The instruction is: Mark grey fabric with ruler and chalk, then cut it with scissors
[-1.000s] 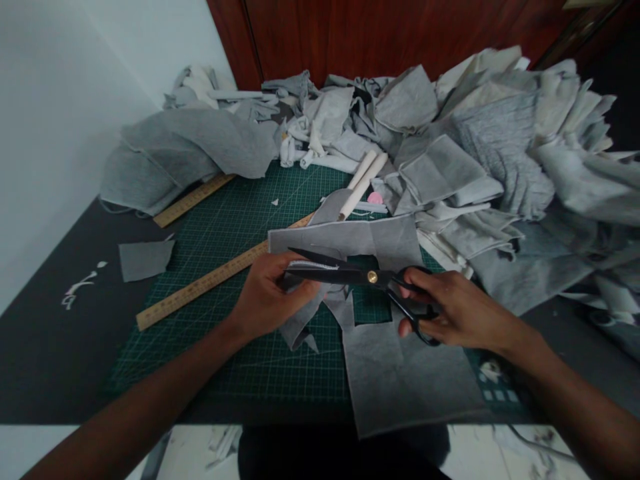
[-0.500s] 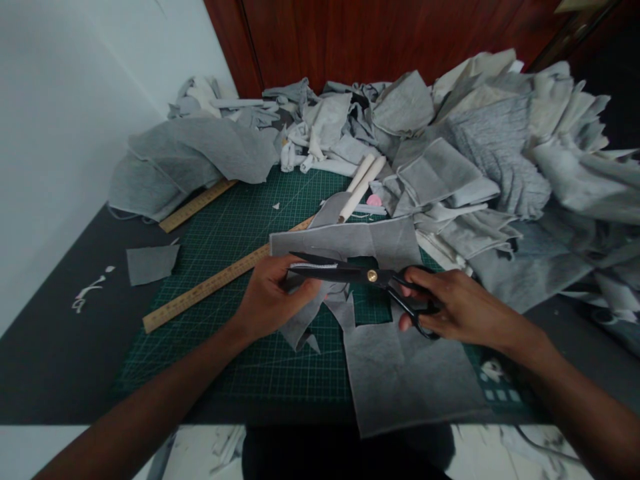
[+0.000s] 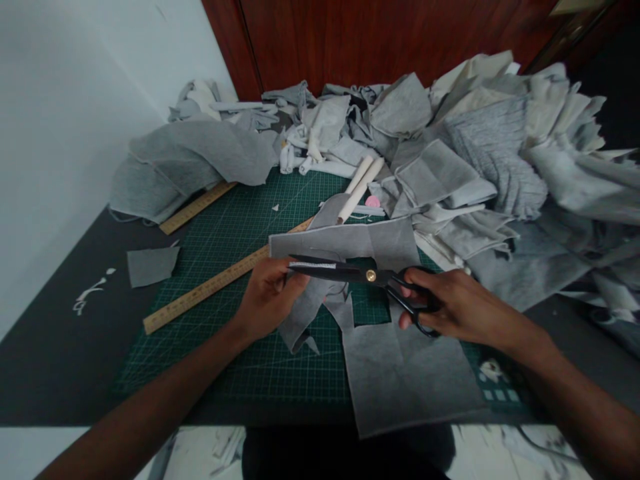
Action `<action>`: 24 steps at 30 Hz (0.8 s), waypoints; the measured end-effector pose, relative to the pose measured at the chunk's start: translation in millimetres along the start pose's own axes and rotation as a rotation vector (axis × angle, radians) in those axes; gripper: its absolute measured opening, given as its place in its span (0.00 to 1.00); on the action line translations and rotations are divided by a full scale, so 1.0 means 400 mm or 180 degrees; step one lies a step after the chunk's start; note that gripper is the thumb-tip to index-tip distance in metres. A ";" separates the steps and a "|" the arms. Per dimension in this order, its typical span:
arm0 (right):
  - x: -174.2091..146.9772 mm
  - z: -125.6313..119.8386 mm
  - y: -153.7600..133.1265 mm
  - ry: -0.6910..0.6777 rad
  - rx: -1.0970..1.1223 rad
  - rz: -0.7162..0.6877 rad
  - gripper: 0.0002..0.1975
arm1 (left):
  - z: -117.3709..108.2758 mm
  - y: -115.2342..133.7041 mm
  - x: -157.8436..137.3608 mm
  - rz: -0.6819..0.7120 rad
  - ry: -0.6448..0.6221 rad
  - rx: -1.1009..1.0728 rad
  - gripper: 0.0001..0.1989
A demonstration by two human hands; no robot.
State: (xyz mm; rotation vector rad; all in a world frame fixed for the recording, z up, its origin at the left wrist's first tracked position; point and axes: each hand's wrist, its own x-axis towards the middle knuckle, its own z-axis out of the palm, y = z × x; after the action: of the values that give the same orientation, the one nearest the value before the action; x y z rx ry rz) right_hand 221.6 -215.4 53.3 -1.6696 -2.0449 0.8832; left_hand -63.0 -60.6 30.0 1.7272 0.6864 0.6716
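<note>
My right hand [image 3: 440, 303] grips the handles of black scissors [image 3: 345, 270] with a brass pivot screw. Their blades point left over a cut grey fabric piece [image 3: 400, 373] that has a rectangular gap in it. Close to the blade tips, my left hand [image 3: 273, 293] pinches a grey fabric scrap [image 3: 303, 313] that hangs below the fingers. A white edge of the cloth shows along the lower blade. The blades look almost closed, and whether they touch my left fingers cannot be seen clearly.
A green cutting mat [image 3: 195, 360] lies on the dark table. A wooden ruler [image 3: 215, 287] runs diagonally across it; a second ruler [image 3: 195, 208] is partly under grey cloth. A large fabric heap [image 3: 435, 173] fills the back and right. A small scrap [image 3: 153, 265] lies left.
The scissor blades have come closer together at the tips. My left thumb has drawn back slightly to the left, while the fabric on the table stays nearly in place.
</note>
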 end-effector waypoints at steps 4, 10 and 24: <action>0.001 -0.003 -0.004 -0.0021 0.0056 -0.0009 0.11 | 0.000 0.012 0.003 -0.0052 -0.0102 -0.0323 0.20; 0.001 -0.005 0.001 -0.0023 0.0013 0.0007 0.13 | 0.006 0.030 0.008 -0.0288 -0.0188 -0.0608 0.19; 0.001 -0.010 0.004 -0.0097 0.0169 0.0018 0.12 | -0.001 0.021 0.006 -0.0395 -0.0279 -0.0612 0.20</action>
State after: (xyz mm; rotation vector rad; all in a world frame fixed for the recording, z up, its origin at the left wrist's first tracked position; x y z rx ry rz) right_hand 225.3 -213.7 55.2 -1.6445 -2.0194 0.9618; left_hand -60.9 -60.4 38.4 1.5154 0.6409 0.5539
